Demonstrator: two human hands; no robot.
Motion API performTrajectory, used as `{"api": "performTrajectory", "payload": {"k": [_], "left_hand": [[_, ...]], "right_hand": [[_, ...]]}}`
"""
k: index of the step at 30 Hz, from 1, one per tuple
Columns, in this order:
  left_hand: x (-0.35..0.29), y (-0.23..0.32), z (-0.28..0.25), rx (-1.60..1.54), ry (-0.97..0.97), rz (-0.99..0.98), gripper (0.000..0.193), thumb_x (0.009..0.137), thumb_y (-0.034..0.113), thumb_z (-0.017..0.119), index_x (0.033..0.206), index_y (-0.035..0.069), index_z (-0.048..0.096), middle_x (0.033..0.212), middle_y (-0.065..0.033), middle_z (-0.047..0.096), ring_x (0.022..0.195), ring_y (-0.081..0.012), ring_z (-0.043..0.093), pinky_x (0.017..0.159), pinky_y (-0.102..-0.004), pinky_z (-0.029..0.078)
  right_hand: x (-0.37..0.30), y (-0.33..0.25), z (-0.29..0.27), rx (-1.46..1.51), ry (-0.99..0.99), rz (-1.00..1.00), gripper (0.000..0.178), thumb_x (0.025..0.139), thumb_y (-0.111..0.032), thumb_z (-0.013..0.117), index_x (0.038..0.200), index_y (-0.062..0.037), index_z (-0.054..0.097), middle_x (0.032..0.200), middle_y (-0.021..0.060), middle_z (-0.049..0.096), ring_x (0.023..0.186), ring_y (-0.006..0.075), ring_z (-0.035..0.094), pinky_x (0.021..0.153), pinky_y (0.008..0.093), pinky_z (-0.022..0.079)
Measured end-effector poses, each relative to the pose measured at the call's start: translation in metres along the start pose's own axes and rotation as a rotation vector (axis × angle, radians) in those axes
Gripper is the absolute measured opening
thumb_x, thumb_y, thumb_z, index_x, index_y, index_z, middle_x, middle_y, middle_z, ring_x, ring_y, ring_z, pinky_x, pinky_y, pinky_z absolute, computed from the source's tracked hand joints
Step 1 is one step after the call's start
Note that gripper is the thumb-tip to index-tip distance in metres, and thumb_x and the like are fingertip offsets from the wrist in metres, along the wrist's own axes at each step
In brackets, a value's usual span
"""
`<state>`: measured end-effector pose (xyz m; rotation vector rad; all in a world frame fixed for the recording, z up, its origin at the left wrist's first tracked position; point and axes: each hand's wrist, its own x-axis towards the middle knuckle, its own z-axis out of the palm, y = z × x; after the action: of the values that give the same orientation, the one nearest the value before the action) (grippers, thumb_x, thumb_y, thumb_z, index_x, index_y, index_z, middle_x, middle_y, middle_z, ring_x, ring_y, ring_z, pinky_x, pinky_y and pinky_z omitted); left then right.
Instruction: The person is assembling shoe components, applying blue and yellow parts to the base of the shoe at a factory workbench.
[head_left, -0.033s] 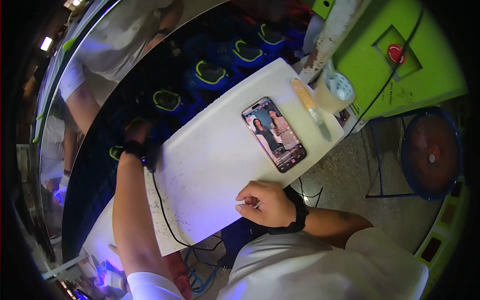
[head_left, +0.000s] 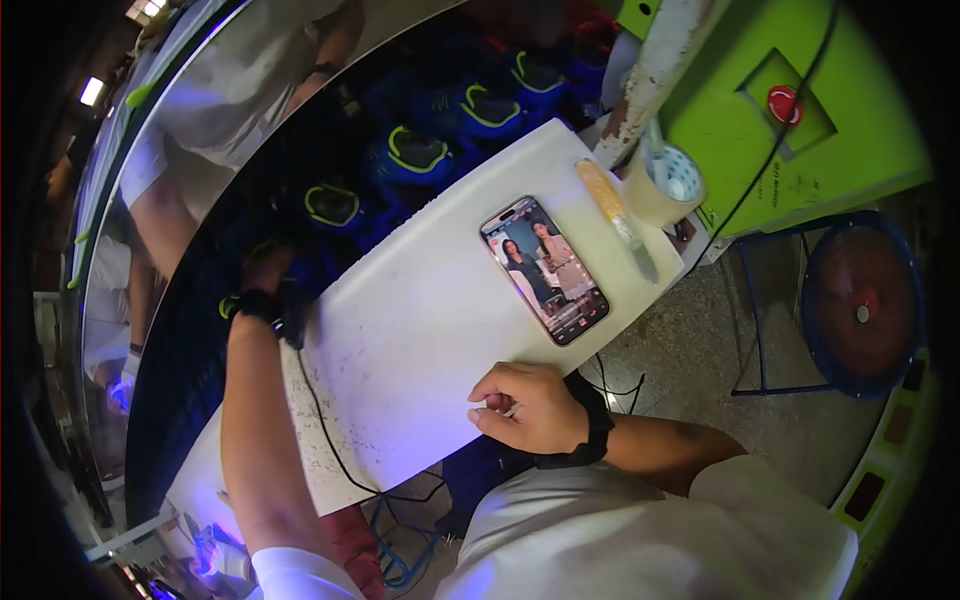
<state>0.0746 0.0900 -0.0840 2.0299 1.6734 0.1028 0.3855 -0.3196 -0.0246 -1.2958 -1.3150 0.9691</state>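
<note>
My left hand (head_left: 268, 268) reaches into the dark strip on the left, beside a blue shoe with a lime-edged opening (head_left: 230, 306). Deep shadow hides its fingers, so what they hold does not show. Several more dark blue shoes stand in a row beyond it, among them one near the hand (head_left: 332, 205) and one farther along (head_left: 418, 149). My right hand (head_left: 530, 408) is curled over the near edge of the white board (head_left: 400, 350), thumb and fingers closed together. A tiny pale spot shows between them, too small to name.
On the board lie a phone (head_left: 546, 270) with a lit screen and a yellow-handled knife (head_left: 618, 215). A tape roll (head_left: 665, 188) stands by the green machine (head_left: 860, 110) with a red button (head_left: 784, 104). A round stool (head_left: 862, 305), black cable (head_left: 335, 450) and a person's white shirt (head_left: 225, 90) also show.
My left hand and forearm have shifted slightly left. The whole view has moved a little; my right hand keeps its closed pose.
</note>
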Motion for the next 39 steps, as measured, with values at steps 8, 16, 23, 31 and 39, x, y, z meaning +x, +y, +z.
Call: {"api": "performTrajectory", "payload": {"k": [8,16,23,31,39], "left_hand": [[-0.230,0.080,-0.052,-0.932,-0.123,0.254,0.070,0.075,0.031,0.080,0.132,0.003,0.051,0.116,-0.0047,0.063,0.104,-0.0169,0.061,0.094,-0.0317,0.048],[-0.340,0.031,-0.016,-0.189,0.053,0.381,0.050,0.075,-0.002,0.072,0.124,0.006,0.066,0.140,-0.0174,0.053,0.124,-0.0319,0.056,0.100,-0.0379,0.048],[-0.414,0.042,0.040,-0.177,0.363,0.253,0.074,0.080,0.004,0.070,0.148,0.008,0.041,0.152,-0.0238,0.035,0.140,-0.0411,0.036,0.112,-0.0491,0.035],[-0.422,0.003,0.091,0.037,0.655,0.190,0.073,0.081,0.027,0.073,0.144,0.005,0.042,0.146,-0.0269,0.039,0.133,-0.0449,0.039,0.115,-0.0639,0.020],[-0.397,0.007,0.091,0.143,0.699,0.110,0.071,0.086,0.041,0.064,0.144,0.006,0.045,0.143,-0.0232,0.046,0.130,-0.0422,0.044,0.113,-0.0558,0.029]], "right_hand": [[-0.014,0.010,-0.005,-0.057,0.043,0.031,0.017,0.082,-0.012,0.077,0.093,-0.0050,0.066,0.071,0.0040,0.062,0.061,0.0114,0.059,0.056,0.0264,0.049],[-0.008,0.017,0.004,-0.106,0.055,-0.012,0.015,0.085,-0.011,0.074,0.092,-0.0020,0.065,0.069,0.0016,0.060,0.060,0.0079,0.055,0.056,0.0246,0.047],[0.002,0.019,0.020,-0.080,0.055,0.013,0.015,0.085,-0.016,0.074,0.089,-0.0034,0.066,0.068,0.0018,0.060,0.061,0.0092,0.055,0.059,0.0276,0.048],[0.088,-0.172,-0.027,0.013,-0.384,-0.055,0.015,0.096,-0.019,0.067,0.095,-0.0048,0.064,0.081,-0.0015,0.063,0.070,0.0045,0.057,0.062,0.0232,0.048],[0.282,-0.298,0.073,-1.095,-0.299,-0.621,0.038,0.083,-0.036,0.069,0.097,-0.0002,0.073,0.083,0.0170,0.071,0.079,0.0233,0.069,0.074,0.0338,0.053]]}}
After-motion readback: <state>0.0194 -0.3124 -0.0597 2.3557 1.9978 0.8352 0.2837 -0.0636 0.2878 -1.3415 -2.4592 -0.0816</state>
